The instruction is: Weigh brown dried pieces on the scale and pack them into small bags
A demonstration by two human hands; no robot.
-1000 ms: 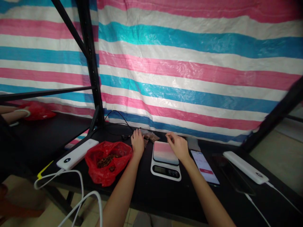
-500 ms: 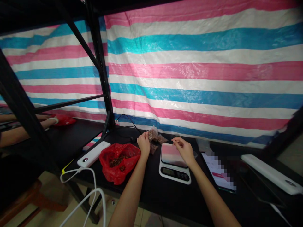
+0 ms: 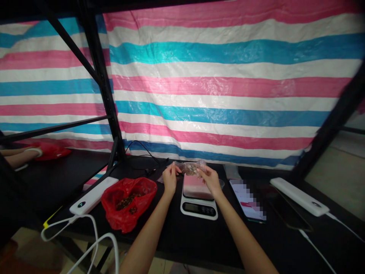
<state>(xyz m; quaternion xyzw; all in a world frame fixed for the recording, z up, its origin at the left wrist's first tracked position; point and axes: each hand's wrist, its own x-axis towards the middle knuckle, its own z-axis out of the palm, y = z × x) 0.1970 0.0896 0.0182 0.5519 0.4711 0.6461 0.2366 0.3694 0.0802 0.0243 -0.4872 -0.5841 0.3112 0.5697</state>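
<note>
Both hands hold a small clear plastic bag (image 3: pixel 190 167) with brown bits inside, lifted just above the far edge of a white kitchen scale (image 3: pixel 199 198). My left hand (image 3: pixel 170 177) pinches the bag's left end. My right hand (image 3: pixel 209 178) grips its right end. The scale's platform reflects the striped sheet and has nothing on it. A red plastic bag (image 3: pixel 128 201) lies open to the left of my left arm, with brown pieces showing inside.
A black table (image 3: pixel 185 236) carries a white power bank (image 3: pixel 92 195) with white cables at left, a phone (image 3: pixel 247 199) right of the scale, another white power bank (image 3: pixel 299 196) farther right. A black rack post (image 3: pixel 104 95) stands left. Another person's hand (image 3: pixel 19 154) rests far left.
My left hand picked the small clear bag up from behind the scale and brought it over the scale's far edge. My right hand closed on its other end.
</note>
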